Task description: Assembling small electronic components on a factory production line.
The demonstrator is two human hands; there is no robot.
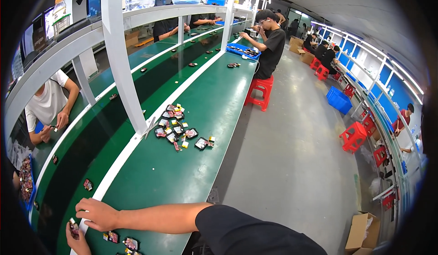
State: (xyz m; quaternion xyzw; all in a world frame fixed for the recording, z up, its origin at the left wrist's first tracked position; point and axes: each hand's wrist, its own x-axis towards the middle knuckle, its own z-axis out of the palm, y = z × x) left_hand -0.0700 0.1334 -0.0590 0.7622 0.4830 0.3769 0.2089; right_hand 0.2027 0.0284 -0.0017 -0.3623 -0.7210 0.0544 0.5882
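Observation:
At the lower left, my left hand (78,243) is closed around a small electronic assembly (74,228) with a dark casing, reddish parts and a white end. Just above it reaches my right hand (101,214), over the white rail (106,178) beside the belt. Its fingers are bent but apart, and I see nothing in them. Below my right wrist, several similar assemblies (131,243) lie on the green bench top. Another assembly (88,184) rests on the dark belt (75,173), just beyond my right hand.
A loose pile of assemblies (172,123) lies farther along the green bench (191,168), by a white post (119,59). Across the belt a person in white (45,102) handles a small part. Ahead sits a person in black (271,45) beside a blue tray (244,51).

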